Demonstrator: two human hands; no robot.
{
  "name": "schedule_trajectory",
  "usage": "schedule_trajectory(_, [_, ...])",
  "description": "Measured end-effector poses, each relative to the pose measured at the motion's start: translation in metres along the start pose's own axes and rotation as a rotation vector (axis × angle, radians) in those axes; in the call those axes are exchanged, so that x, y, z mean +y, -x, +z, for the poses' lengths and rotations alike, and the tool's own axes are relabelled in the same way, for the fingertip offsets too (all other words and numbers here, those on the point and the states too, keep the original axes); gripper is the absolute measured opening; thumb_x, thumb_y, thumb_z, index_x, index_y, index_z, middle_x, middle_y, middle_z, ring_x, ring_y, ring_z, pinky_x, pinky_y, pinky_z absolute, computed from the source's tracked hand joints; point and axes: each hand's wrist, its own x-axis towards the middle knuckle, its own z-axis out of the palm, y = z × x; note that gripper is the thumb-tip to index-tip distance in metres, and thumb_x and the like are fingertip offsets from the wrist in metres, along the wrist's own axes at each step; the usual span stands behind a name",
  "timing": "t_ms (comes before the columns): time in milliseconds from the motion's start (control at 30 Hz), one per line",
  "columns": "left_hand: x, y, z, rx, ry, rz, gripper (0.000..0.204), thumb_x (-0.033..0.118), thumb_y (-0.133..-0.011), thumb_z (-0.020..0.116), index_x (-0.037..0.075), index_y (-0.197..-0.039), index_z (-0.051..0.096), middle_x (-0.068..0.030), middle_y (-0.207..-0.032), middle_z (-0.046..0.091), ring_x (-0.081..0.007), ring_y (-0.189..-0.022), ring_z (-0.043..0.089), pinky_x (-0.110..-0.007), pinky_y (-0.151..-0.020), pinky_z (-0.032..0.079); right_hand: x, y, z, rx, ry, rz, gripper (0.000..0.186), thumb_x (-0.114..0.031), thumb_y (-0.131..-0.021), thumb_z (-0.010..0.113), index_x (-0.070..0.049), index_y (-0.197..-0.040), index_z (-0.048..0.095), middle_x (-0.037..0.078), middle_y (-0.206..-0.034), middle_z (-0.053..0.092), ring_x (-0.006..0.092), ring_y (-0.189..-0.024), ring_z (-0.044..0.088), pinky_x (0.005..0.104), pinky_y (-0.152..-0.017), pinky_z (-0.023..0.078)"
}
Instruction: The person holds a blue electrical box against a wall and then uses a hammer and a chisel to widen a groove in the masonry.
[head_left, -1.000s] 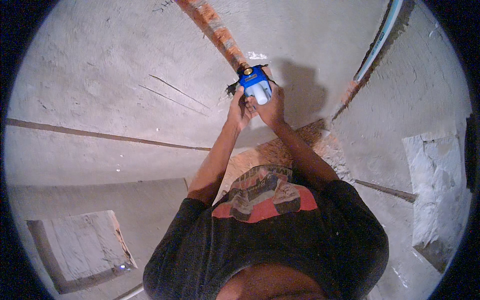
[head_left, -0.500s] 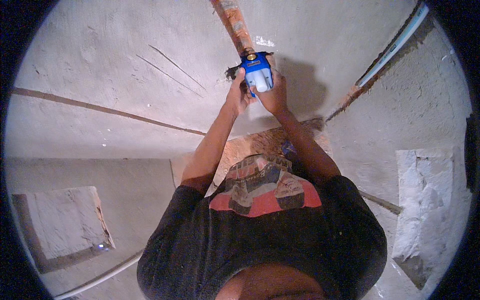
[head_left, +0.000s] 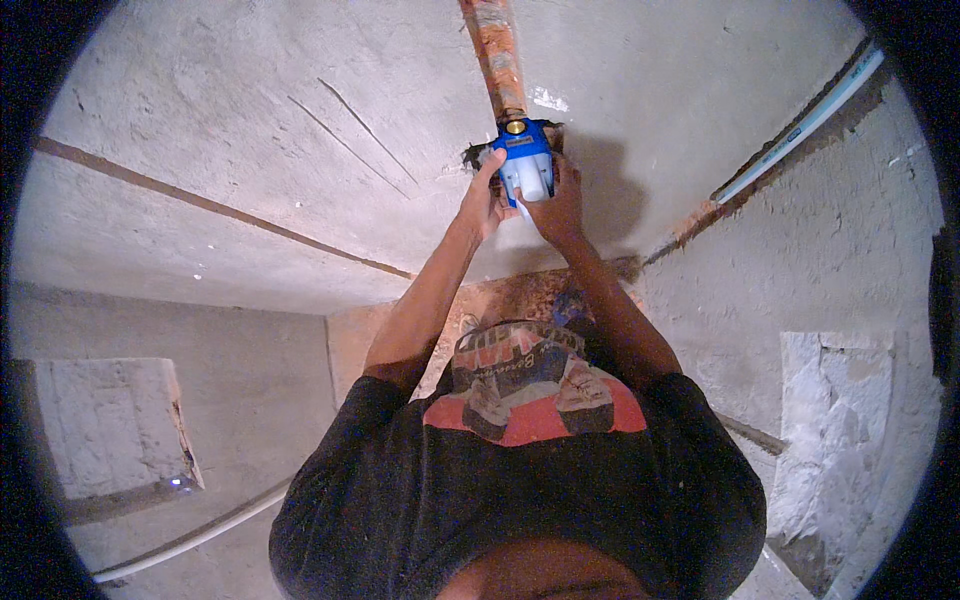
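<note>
Both my hands are around a concealed valve body (head_left: pixel 530 168) with a blue housing, a pale plastic cover and a round brass port (head_left: pixel 516 127) at its top. It sits at a rough-edged hole (head_left: pixel 478 156) broken into the grey plastered wall. My left hand (head_left: pixel 481 208) grips its left side, thumb up on the blue housing. My right hand (head_left: pixel 560 208) closes round its lower right side, with some fingers hidden behind it. How deep the valve body sits in the hole cannot be seen.
Above the hole, a chase (head_left: pixel 497 62) of exposed brick runs up the wall. To the right, a light blue pipe (head_left: pixel 800 132) lies in a slanting chase. A narrow groove (head_left: pixel 220 212) crosses the left wall. A white pipe (head_left: pixel 205 540) shows at lower left, below a recess (head_left: pixel 110 425).
The whole view has shifted slightly, so the valve body and hands appear a little lower and further right. Both hands keep their hold on it.
</note>
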Motion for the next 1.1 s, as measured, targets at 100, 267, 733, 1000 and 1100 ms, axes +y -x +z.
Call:
schedule_trajectory(100, [0.0,0.007,0.004,0.019,-0.028,0.001,0.067,0.067,-0.075,0.06,0.013,-0.116,0.055,-0.0063,-0.103,0.062,-0.0182,-0.085,0.06,-0.037,-0.071,0.047,0.001,0.003,-0.006,-0.051,0.004,0.009,0.081,-0.024,-0.061,0.084,-0.002,-0.127,0.043,0.022,-0.115,0.051,0.037,-0.106,0.051,0.0461,-0.092,0.042])
schedule_trajectory(267, [0.005,0.01,0.005,0.029,-0.015,-0.001,0.064,0.064,-0.074,0.063,0.011,-0.109,0.058,-0.006,-0.091,0.062,-0.0167,-0.076,0.058,-0.038,-0.071,0.046,-0.008,-0.001,-0.016,-0.13,0.014,0.047,0.08,-0.023,-0.063,0.083,-0.002,-0.129,0.042,0.02,-0.117,0.051,0.0349,-0.109,0.052,0.0443,-0.095,0.041])
schedule_trajectory(733, [0.004,0.011,-0.002,-0.021,0.002,0.015,0.066,0.058,-0.076,0.065,0.009,-0.119,0.053,-0.0097,-0.104,0.063,-0.0207,-0.093,0.062,-0.041,-0.079,0.051,-0.001,0.004,-0.014,-0.128,-0.229,0.039,0.068,-0.007,-0.07,0.076,-0.002,-0.128,0.042,0.016,-0.122,0.052,0.0277,-0.114,0.052,0.0393,-0.099,0.041])
schedule_trajectory(1000, [-0.005,0.0,-0.006,-0.067,0.132,0.118,0.07,0.054,-0.078,0.065,0.008,-0.127,0.046,-0.0106,-0.116,0.059,-0.0231,-0.104,0.06,-0.044,-0.091,0.048,0.015,0.015,-0.017,-0.182,-0.303,0.17,0.067,-0.009,-0.07,0.077,-0.003,-0.129,0.044,0.016,-0.122,0.052,0.027,-0.113,0.051,0.0397,-0.095,0.044])
schedule_trajectory(1100, [-0.001,0.01,0.003,-0.086,0.113,0.114,0.07,0.053,-0.078,0.065,0.007,-0.128,0.045,-0.0106,-0.118,0.058,-0.0241,-0.105,0.06,-0.042,-0.089,0.049,0.023,0.026,-0.023,-0.199,-0.399,0.258,0.067,-0.009,-0.073,0.076,-0.004,-0.131,0.042,0.015,-0.122,0.052,0.0249,-0.113,0.052,0.037,-0.089,0.05])
